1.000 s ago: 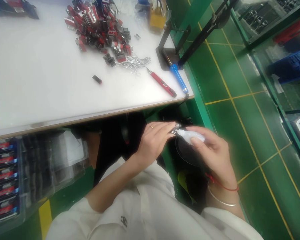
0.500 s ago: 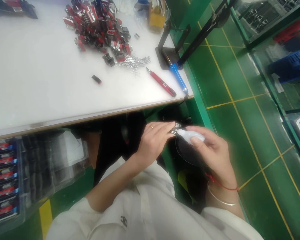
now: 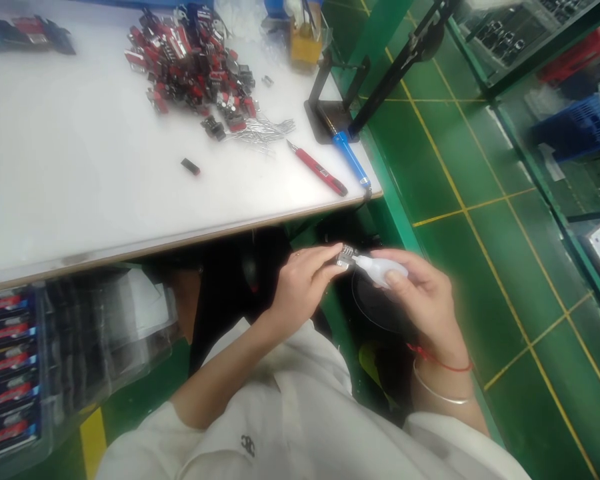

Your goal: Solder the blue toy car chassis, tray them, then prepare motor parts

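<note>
Pinched in the fingertips of my left hand (image 3: pixel 303 280) is a small silvery metal part (image 3: pixel 347 256) with ridges. My right hand (image 3: pixel 425 293) is closed around a white squeeze bottle (image 3: pixel 380 269) with a narrow nozzle. The nozzle tip points left and meets the metal part, or lies very close to it. Both hands are in front of the table edge, above my lap. On the table (image 3: pixel 80 167) beyond them lie a red craft knife (image 3: pixel 321 172) and a blue soldering iron (image 3: pixel 351 159).
A heap of red and black metal-fitted pieces (image 3: pixel 190 60) covers the table's back, beside thin wires (image 3: pixel 267 131). One small dark piece (image 3: pixel 191 166) lies apart. A black stand (image 3: pixel 330 120) is at the right corner. Lower left is a clear box (image 3: pixel 45 373) of packages.
My left fingers have shifted so more of the metal part shows. The bottle nozzle stays at it. The camera view has moved slightly.
</note>
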{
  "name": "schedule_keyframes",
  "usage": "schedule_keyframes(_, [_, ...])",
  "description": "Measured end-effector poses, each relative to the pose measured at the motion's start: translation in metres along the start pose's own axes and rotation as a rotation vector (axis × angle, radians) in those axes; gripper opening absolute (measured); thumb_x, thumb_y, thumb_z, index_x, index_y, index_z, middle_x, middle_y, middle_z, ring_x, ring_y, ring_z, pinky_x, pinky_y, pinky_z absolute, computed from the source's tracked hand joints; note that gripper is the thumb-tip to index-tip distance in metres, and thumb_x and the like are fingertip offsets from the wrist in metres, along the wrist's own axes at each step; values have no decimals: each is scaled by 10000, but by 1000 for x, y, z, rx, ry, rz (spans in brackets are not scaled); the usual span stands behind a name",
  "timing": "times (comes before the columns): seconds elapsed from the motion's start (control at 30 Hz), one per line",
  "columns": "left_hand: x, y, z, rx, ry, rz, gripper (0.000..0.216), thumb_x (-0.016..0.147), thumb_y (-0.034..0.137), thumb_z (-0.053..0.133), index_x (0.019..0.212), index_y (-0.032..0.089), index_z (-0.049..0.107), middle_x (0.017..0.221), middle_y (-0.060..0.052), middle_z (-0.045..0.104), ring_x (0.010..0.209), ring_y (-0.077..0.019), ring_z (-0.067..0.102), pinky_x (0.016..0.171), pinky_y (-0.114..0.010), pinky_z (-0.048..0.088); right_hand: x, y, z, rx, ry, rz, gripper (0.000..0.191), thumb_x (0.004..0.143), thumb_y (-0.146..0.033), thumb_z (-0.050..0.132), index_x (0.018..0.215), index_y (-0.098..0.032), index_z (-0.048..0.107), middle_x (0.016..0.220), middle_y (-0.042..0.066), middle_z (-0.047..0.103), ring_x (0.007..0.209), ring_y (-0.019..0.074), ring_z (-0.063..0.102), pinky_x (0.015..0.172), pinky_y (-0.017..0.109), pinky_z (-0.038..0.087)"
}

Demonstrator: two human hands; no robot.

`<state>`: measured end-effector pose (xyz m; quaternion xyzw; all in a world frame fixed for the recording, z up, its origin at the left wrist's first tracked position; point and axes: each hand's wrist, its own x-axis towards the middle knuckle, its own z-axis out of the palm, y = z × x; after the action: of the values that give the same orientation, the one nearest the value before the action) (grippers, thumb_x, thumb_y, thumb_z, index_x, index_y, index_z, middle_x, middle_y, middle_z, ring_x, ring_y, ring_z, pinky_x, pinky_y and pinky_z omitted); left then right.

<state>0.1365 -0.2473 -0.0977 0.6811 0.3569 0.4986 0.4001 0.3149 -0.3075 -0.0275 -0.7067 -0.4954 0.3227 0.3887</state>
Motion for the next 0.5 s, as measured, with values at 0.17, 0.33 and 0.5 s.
schedule_keyframes(0.17, [2,2,-2,-129,-31,-183,238,871,222,698,1103,240,744,1093,-37,769,988,-177,727,921,-323,581,5,9,0,148,-12,24,456,778,-608,706,1035,-232,734,685,18,690,549,157,610,468,267,480])
schedule_keyframes(0.33, [8,6,-7,-320,-36,-417,254,831,209,715,1076,252,764,1097,-40,769,1008,-200,729,927,-344,591,15,16,5,312,-12,20,539,726,-653,729,1056,-227,703,658,13,667,571,172,593,483,290,468])
schedule_keyframes(0.5, [15,4,-19,-555,-61,-623,299,843,322,713,1112,201,757,1100,-93,765,1015,-228,728,948,-382,581,27,8,12,390,-45,33,501,679,-621,786,981,-230,703,745,31,705,600,162,603,541,300,511])
